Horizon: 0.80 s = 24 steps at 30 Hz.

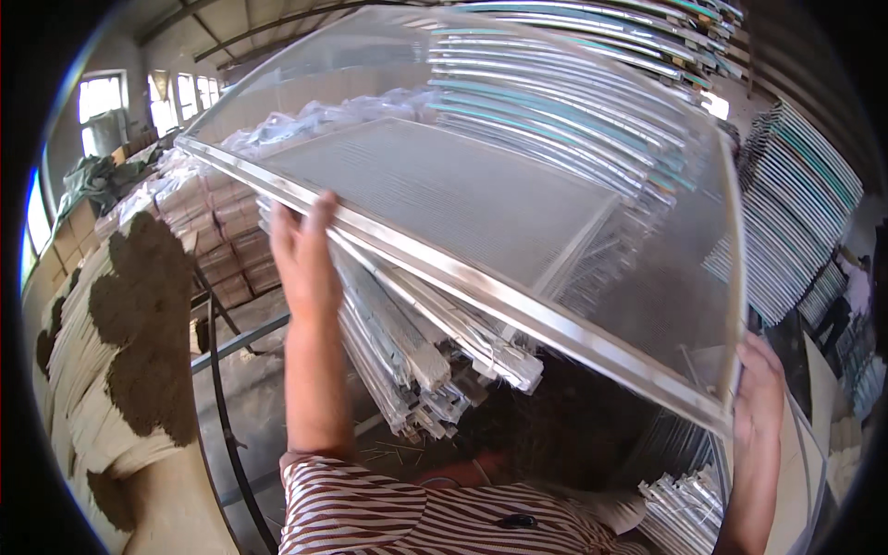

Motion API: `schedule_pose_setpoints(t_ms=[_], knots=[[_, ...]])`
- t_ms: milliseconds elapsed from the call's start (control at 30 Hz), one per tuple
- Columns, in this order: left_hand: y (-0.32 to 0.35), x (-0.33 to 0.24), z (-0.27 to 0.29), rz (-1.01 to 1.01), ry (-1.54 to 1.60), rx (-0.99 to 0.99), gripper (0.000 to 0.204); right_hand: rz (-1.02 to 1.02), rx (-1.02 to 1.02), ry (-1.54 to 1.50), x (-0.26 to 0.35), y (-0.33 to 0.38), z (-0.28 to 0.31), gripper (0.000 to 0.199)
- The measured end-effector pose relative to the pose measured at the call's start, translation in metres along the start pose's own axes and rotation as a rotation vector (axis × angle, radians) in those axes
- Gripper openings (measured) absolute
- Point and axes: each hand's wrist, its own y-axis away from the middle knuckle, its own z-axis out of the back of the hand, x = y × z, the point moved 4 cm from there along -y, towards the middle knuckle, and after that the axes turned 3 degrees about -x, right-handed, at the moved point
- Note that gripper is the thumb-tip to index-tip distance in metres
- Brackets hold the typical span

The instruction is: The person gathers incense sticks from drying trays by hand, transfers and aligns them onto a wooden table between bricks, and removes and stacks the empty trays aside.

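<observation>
Tilted up in front of me is a large window screen (pixel 435 264) with a pale metal frame and see-through mesh. My left hand (pixel 310 254) grips its near frame bar toward the left, with the fingertips over the top of the bar. At the screen's near right corner, my right hand (pixel 758 379) is closed around the frame edge; its fingertips are partly hidden. Through the mesh, a smaller rectangular panel (pixel 444 190) shows. Below the screen lie bundled metal frame strips (pixel 398 351), which my hands do not touch.
Tall stacks of framed screens stand at the back (pixel 546 92) and at the right (pixel 786 213). Plastic-wrapped packs (pixel 222 222) fill the back left. A pale bundle with dark brown patches (pixel 139 324) is at the left. More metal strips (pixel 684 509) lie lower right. Another person (pixel 853 291) is far right.
</observation>
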Motion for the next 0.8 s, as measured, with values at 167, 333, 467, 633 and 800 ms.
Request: schedule_pose_setpoints(t_ms=[167,333,467,633,800], knots=[[-0.124,0.086,0.07,0.096,-0.085,-0.065,0.038,-0.145,0.377,-0.047,0.006,0.031,-0.124,0.037],[-0.218,0.162,0.118,-0.076,-0.843,0.021,0.061,-0.057,0.598,-0.178,0.003,0.072,-0.2,0.041],[-0.195,0.172,0.092,-0.022,-1.0,0.001,0.073,-0.016,0.762,0.065,-0.032,0.096,-0.23,0.07],[-0.193,0.203,0.085,-0.049,-0.826,-0.043,0.081,0.677,0.999,0.422,-0.018,0.142,-0.263,0.085],[-0.295,0.246,0.201,-0.909,-1.367,0.311,0.051,1.217,0.758,0.621,-0.027,0.168,-0.275,0.048]])
